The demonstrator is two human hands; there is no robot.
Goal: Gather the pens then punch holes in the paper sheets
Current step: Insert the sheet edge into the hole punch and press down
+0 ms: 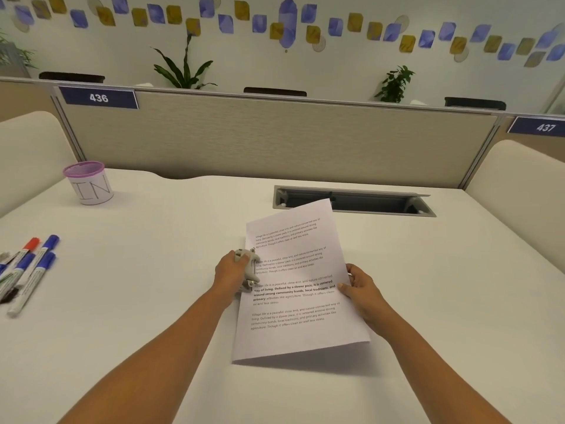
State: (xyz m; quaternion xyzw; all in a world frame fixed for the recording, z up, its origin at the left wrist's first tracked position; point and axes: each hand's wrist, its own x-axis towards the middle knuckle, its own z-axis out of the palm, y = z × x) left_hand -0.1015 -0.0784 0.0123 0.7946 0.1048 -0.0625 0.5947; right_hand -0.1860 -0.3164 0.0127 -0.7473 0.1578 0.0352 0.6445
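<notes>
Your left hand [227, 272] is wrapped around the small grey hole punch [249, 270]. Your fingers curl over its top and grip it. The punch sits on the left edge of the paper sheets [298, 289], about halfway up that side, and the edge goes into its mouth.

Your right hand [359, 287] holds the right edge of the same sheets. Your thumb lies on top of the page. Your other fingers are tucked under it, so you are pinching the paper. The sheets lie between your two hands, turned a little, with the top corner leaning away to the right. Lines of print cover the top page.

The pens [27, 267] lie on the white table [153, 332], far out to the left of your left hand. Most have blue caps and one has a red cap. A purple cup [88, 183] marked "IN" stands past them, farther from you. It is well apart from both hands.
</notes>
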